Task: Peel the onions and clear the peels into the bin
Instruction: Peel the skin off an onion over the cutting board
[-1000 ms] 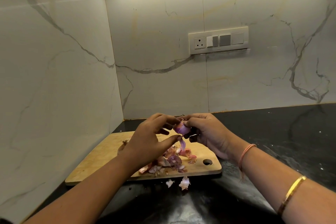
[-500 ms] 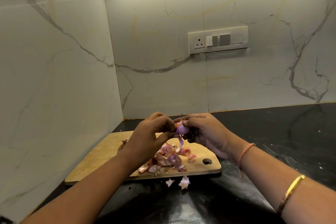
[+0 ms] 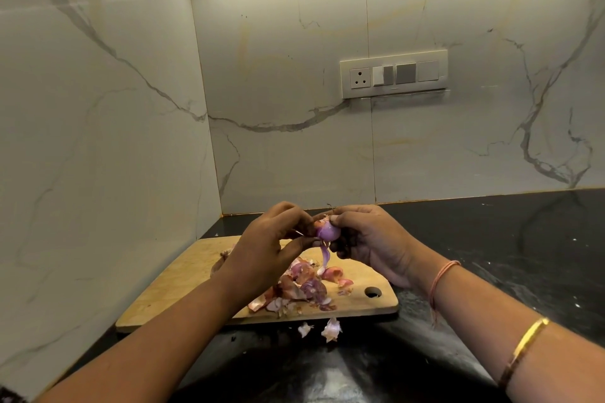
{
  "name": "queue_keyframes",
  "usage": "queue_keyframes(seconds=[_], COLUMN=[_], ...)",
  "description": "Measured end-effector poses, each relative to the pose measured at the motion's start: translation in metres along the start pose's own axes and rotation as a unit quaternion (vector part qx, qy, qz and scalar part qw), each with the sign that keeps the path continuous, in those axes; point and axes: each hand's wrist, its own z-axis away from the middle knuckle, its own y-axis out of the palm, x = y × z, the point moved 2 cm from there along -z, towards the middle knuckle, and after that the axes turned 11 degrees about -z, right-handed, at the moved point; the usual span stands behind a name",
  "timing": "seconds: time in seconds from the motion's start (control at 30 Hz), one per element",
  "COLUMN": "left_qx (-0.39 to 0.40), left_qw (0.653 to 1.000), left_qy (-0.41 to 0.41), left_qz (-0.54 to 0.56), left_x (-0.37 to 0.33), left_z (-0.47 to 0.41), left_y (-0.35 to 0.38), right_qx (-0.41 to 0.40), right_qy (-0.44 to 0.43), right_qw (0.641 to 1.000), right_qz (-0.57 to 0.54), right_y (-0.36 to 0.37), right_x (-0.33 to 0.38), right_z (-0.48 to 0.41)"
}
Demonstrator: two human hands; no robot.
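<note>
From the head view we see our right hand point(image 3: 366, 239) gripping the onion point(image 3: 328, 232) above the board point(image 3: 183, 281), our left hand point(image 3: 268, 249) pinching its skin. A strip point(image 3: 324, 257) dangles over the peels point(image 3: 301, 285); two scraps point(image 3: 331, 329) lie on the counter point(image 3: 491, 239).

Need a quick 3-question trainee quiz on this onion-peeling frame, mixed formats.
1. True or false: the left hand and the right hand both grip the onion, held above the cutting board.
2. The peel pile lies mostly on: A) the cutting board B) a bowl C) a bin.
3. Which wrist wears the gold bangle?
Key: 1 true; 2 A; 3 right.
</note>
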Motion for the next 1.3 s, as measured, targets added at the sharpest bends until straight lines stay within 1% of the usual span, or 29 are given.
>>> queue_keyframes(seconds=[0.13, 0.37, 0.43, 0.57, 0.7, 0.87, 1.1, 1.17, 1.3], left_qx=[0.007, -0.001, -0.004, 0.017, 0.007, -0.004, -0.002, -0.014, -0.03], left_qw=[1.0, 1.0, 1.0, 1.0, 1.0, 1.0, 0.999, 0.998, 0.996], left_qy=[0.007, 0.007, 0.003, -0.008, -0.014, -0.013, -0.049, -0.059, -0.074], left_qz=[0.026, -0.002, 0.004, 0.015, 0.027, -0.005, 0.0, 0.005, 0.042], left_x=[-0.003, 0.001, 0.001, 0.0, 0.001, 0.004, 0.006, 0.007, 0.006], left_z=[0.0, 0.001, 0.0, 0.0, 0.0, 0.0, 0.0, 0.001, 0.003], left_y=[-0.002, -0.001, -0.001, -0.001, -0.003, -0.001, 0.001, -0.001, -0.006], right_qx=[0.004, 0.01, 0.018, 0.026, 0.028, 0.024, 0.022, 0.024, 0.024], right_qy=[0.001, 0.006, 0.005, 0.0, -0.002, -0.012, -0.028, -0.031, -0.042], right_qw=[1.0, 1.0, 1.0, 1.0, 1.0, 0.999, 0.999, 0.999, 0.999], right_qz=[0.004, -0.011, -0.016, 0.002, -0.008, -0.018, -0.017, -0.009, -0.005], right_y=[-0.001, -0.001, -0.001, -0.002, -0.001, -0.002, -0.004, -0.003, -0.002], right_x=[0.0, 0.0, 0.0, -0.001, -0.002, -0.001, -0.001, -0.001, 0.0], right_z=[0.001, 0.001, 0.001, 0.002, 0.0, 0.0, -0.001, -0.001, -0.001])
